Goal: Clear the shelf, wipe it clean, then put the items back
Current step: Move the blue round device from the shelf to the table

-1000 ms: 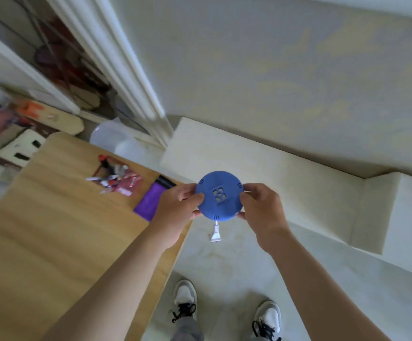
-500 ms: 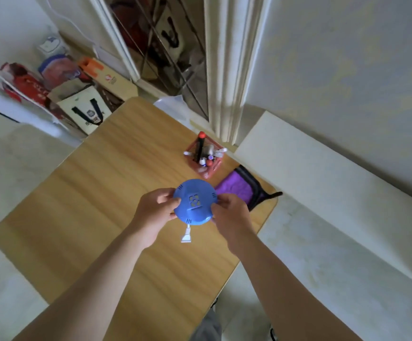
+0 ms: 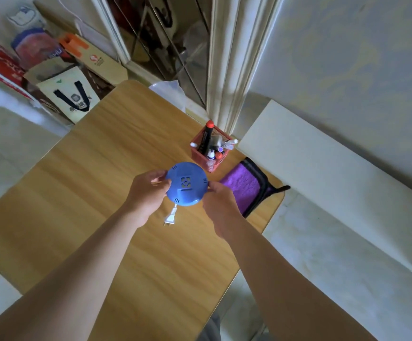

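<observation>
Far left, on the floor past the table: a red shopping bag (image 3: 0,67), a cream tote bag (image 3: 73,99) with black handles, and a flat brown paper bag (image 3: 94,60) with an orange patch, all leaning together.

Across the middle, a light wooden table (image 3: 77,193) with rounded corners, running from the near left to the far right.

Over the table's far right part, the left hand (image 3: 148,193), reaching in from the near left, curled round the left rim of a round blue plastic device (image 3: 186,184) with small vent slots, thumb on top. Beneath that device, on a short cord, a white plug (image 3: 170,217); hanging free or resting on the wood, hard to tell.

On the device's right rim, the right hand (image 3: 221,205), pinching the edge with its fingertips. So: held between both hands, above the table, just on the near side of the pen holder.

Just beyond, standing on the table, a red mesh pen holder (image 3: 209,153) full of pens and small bottles, with a red-capped black marker (image 3: 207,134) sticking up tallest.

To its right, near the table's right edge, a purple cloth (image 3: 245,187) with black trim, lying folded, its black loop poking over the edge.

Behind the holder, a white door frame (image 3: 234,70).

Far right, a long white ledge (image 3: 323,168) along the wall, apart from the table.
</observation>
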